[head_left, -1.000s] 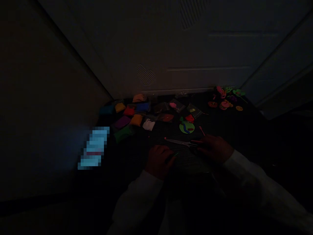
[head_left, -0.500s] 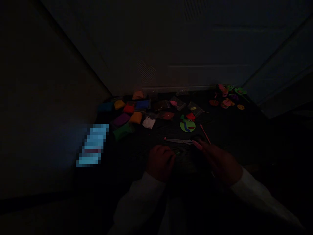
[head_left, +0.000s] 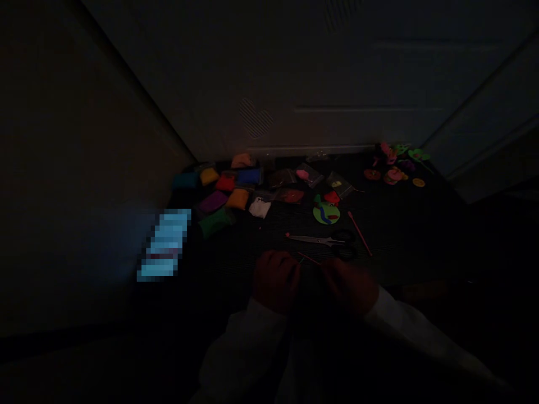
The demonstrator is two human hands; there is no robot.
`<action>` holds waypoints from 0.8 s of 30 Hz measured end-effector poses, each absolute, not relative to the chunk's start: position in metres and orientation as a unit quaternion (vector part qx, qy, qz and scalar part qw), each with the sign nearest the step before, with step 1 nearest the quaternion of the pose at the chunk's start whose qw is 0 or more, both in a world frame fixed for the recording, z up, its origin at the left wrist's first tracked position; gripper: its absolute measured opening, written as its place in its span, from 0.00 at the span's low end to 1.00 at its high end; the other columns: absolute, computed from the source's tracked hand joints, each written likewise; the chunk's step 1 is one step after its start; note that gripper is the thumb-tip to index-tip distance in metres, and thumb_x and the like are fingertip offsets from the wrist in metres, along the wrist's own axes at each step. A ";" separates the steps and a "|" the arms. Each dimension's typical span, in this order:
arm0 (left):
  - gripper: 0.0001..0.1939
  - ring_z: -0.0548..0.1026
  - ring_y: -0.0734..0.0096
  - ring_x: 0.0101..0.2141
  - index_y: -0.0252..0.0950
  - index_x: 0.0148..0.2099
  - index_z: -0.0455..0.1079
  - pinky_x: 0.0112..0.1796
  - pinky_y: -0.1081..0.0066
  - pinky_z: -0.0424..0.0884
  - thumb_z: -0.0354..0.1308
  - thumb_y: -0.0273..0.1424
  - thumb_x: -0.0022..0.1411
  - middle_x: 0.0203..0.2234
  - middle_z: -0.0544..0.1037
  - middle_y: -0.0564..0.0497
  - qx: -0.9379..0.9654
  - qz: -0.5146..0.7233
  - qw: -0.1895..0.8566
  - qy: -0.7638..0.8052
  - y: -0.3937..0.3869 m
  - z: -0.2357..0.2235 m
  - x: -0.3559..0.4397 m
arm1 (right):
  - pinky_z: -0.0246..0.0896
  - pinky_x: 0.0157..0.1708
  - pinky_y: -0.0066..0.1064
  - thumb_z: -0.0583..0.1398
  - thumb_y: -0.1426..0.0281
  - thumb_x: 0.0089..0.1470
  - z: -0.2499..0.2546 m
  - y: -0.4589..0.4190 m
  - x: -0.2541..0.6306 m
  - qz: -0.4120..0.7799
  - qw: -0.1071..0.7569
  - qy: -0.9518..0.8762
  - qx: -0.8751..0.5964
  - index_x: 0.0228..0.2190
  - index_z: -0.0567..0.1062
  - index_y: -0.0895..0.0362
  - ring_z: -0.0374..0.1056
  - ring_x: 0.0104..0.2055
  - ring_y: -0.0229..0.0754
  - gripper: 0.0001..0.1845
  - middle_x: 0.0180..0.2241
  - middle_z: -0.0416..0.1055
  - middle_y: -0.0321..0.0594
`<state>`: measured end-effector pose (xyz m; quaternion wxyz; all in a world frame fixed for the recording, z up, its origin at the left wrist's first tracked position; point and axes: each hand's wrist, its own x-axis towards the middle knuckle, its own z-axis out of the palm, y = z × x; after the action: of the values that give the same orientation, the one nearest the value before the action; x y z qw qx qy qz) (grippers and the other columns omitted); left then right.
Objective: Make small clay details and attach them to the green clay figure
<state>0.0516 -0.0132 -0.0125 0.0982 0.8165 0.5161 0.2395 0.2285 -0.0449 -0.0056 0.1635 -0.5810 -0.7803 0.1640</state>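
Note:
The scene is very dark. My left hand (head_left: 275,279) is curled closed near the front of a dark mat (head_left: 400,224). My right hand (head_left: 349,284) sits close beside it, fingers bent inward. A thin pink stick (head_left: 309,258) runs between the two hands; which fingers grip it is too dim to tell. Just beyond the hands lie scissors (head_left: 322,240) with black handles, untouched. A longer pink stick (head_left: 359,233) lies to the right of the scissors. A green disc with blue and red clay pieces (head_left: 325,212) rests behind the scissors.
Several coloured clay packets (head_left: 227,193) lie at the back left of the mat. Small clay figures (head_left: 396,165) sit at the back right. A white panelled door (head_left: 337,84) stands behind. A glowing blurred screen (head_left: 164,244) is at the left.
My right hand has drawn back from the scissors and come in beside my left hand. The scissors and long pink stick now lie uncovered on the mat.

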 end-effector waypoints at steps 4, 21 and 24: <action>0.07 0.64 0.67 0.36 0.37 0.31 0.68 0.40 0.62 0.60 0.50 0.30 0.54 0.31 0.72 0.50 0.816 0.245 0.088 0.517 -0.014 -0.014 0.052 | 0.52 0.27 0.26 0.47 0.69 0.53 -0.004 -0.045 0.232 0.115 0.128 -0.809 -0.562 0.34 0.66 0.57 0.65 0.28 0.36 0.10 0.27 0.70 0.37; 0.07 0.64 0.67 0.37 0.36 0.32 0.68 0.40 0.63 0.60 0.50 0.30 0.53 0.31 0.71 0.50 0.816 0.248 0.085 0.515 -0.014 -0.014 0.053 | 0.45 0.25 0.28 0.48 0.69 0.52 -0.004 -0.045 0.231 0.060 0.099 -0.826 -0.551 0.31 0.67 0.57 0.62 0.23 0.35 0.10 0.23 0.69 0.35; 0.07 0.64 0.67 0.37 0.36 0.32 0.68 0.40 0.63 0.60 0.50 0.31 0.54 0.31 0.71 0.50 0.817 0.245 0.082 0.516 -0.015 -0.015 0.053 | 0.43 0.24 0.28 0.48 0.69 0.51 -0.004 -0.045 0.231 0.054 0.090 -0.831 -0.546 0.30 0.67 0.57 0.61 0.23 0.34 0.09 0.22 0.68 0.35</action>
<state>0.0533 -0.0147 -0.0145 0.0815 0.8165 0.5163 0.2451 0.2311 -0.0451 -0.0036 0.0901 -0.5458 -0.8313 0.0539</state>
